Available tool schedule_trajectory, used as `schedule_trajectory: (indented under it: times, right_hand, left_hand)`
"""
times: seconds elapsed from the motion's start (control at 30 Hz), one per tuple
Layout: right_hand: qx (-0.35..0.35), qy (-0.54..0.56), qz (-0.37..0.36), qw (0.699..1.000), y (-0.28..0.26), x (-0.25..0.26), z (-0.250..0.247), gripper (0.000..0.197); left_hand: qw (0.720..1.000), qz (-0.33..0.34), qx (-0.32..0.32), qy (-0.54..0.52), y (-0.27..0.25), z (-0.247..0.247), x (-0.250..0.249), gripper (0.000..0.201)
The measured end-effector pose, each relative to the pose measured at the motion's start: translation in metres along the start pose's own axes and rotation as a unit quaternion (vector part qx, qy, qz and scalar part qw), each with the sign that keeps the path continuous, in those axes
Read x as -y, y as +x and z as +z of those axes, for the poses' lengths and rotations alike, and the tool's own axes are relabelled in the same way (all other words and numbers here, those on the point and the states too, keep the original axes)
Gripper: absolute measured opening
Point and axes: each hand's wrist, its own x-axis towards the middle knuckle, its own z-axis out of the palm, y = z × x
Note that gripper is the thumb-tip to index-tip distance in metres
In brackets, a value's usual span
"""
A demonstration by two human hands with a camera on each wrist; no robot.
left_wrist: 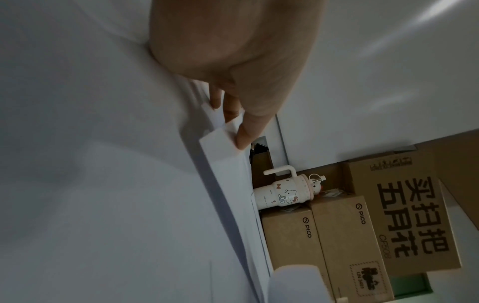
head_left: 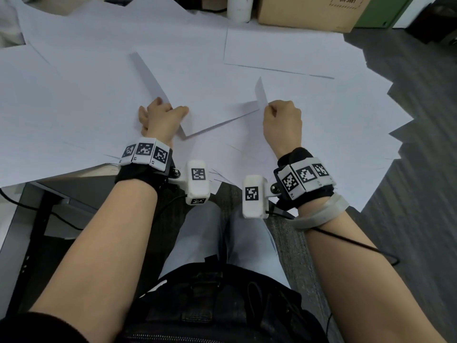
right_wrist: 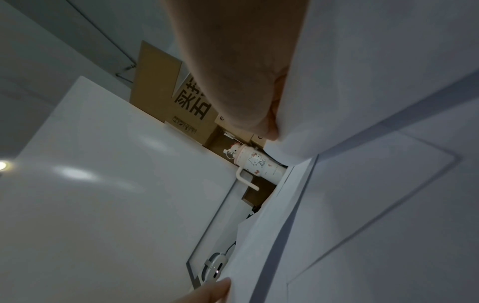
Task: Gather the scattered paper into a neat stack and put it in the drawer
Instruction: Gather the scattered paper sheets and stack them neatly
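Note:
Several white paper sheets (head_left: 99,82) lie scattered and overlapping across the desk. My left hand (head_left: 168,112) grips the left edge of a middle sheet (head_left: 210,95), thumb on top and fingers curled under. In the left wrist view the thumb (left_wrist: 246,131) presses on several lifted sheet edges (left_wrist: 220,147). My right hand (head_left: 272,107) is a fist that pinches the raised left edge of another sheet (head_left: 321,115). In the right wrist view the thumb (right_wrist: 246,92) lies against that sheet (right_wrist: 350,82). No drawer shows plainly.
A cardboard box (head_left: 309,11) and a white tumbler (head_left: 238,8) stand at the desk's far edge. Paper overhangs the desk's right side above grey floor (head_left: 420,169). My legs are below the front edge. Stacked boxes (left_wrist: 350,235) appear behind the tumbler (left_wrist: 282,194).

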Motion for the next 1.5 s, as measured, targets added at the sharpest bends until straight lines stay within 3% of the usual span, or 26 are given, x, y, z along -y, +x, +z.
schedule_trajectory:
  times: [0.1, 0.23, 0.47, 0.63, 0.97, 1.07, 1.17, 1.33, 1.5]
  right_hand:
    - [-0.015, 0.016, -0.021, 1.000, -0.003, 0.002, -0.004, 0.044]
    - [-0.037, 0.009, -0.036, 0.999, -0.008, 0.005, -0.008, 0.039]
    - [-0.090, 0.010, -0.054, 0.994, -0.022, 0.010, -0.015, 0.025]
    - [-0.144, 0.026, -0.116, 0.982, -0.031, 0.020, -0.019, 0.028]
    - [-0.272, 0.116, -0.260, 0.919, -0.039, 0.055, -0.020, 0.025]
    - [-0.244, 0.132, -0.327, 0.903, -0.041, 0.064, -0.013, 0.024]
    - [-0.172, 0.110, -0.375, 0.904, -0.047, 0.072, 0.001, 0.021]
    - [-0.018, 0.056, -0.358, 0.932, -0.053, 0.073, 0.029, 0.021]
    - [0.080, 0.011, -0.347, 0.934, -0.055, 0.067, 0.052, 0.023]
  left_hand:
    - [0.996, -0.016, -0.016, -0.090, -0.004, -0.004, 0.000, 0.015]
    - [0.987, 0.020, -0.043, -0.156, -0.016, -0.010, -0.004, 0.040]
    - [0.982, 0.039, -0.079, -0.169, -0.032, -0.029, 0.001, 0.014]
    - [0.987, 0.041, -0.053, -0.143, -0.034, -0.036, 0.007, 0.033]
    - [0.995, 0.027, -0.023, -0.090, -0.033, -0.056, 0.021, 0.036]
    - [0.996, 0.016, -0.012, -0.086, -0.033, -0.061, 0.024, 0.046]
    - [0.997, 0.009, 0.003, -0.081, -0.031, -0.067, 0.027, 0.048]
    - [0.994, 0.002, 0.044, -0.096, -0.036, -0.078, 0.032, 0.033]
    - [0.991, -0.030, 0.060, -0.120, -0.033, -0.085, 0.039, 0.023]
